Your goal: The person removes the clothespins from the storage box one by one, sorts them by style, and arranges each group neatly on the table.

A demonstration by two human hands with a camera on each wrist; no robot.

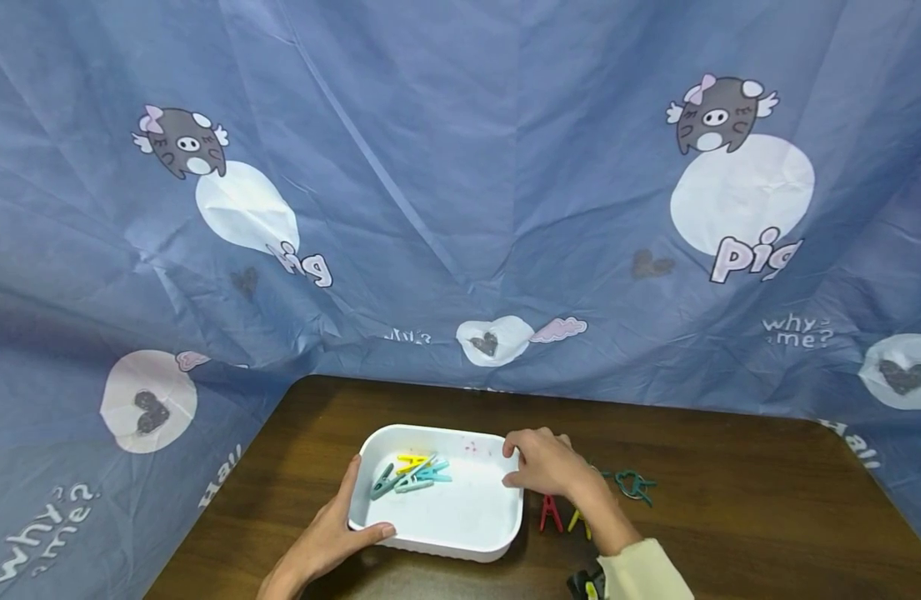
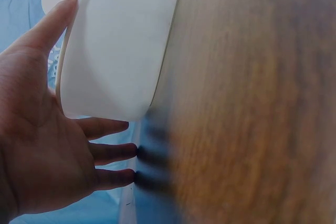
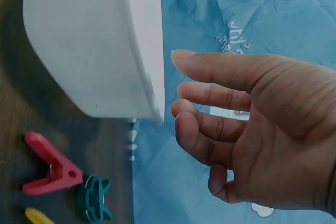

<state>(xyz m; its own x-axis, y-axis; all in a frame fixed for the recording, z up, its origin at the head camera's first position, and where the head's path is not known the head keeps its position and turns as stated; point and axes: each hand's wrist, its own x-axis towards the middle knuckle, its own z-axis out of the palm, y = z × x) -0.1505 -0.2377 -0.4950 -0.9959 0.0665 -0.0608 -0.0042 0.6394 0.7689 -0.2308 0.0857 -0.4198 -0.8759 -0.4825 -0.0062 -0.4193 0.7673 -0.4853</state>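
My left hand (image 1: 328, 529) spread wide against left corner of white tray (image 1: 468, 510), likely steadying it; right hand (image 1: 546, 463) empty, loosely bent by right end; clips (image 1: 432, 476) inside at left, red clip (image 3: 64, 179) outside on table (image 1: 730, 500)

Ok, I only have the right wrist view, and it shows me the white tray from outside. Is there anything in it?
Observer: Yes, several clips, yellow and bluish-green, lie in the white tray, grouped toward its left end.
Operator: Copy. And where's the left hand?
Observer: The left hand is at the left end of the white tray, with its thumb at the near rim and its other fingers outside.
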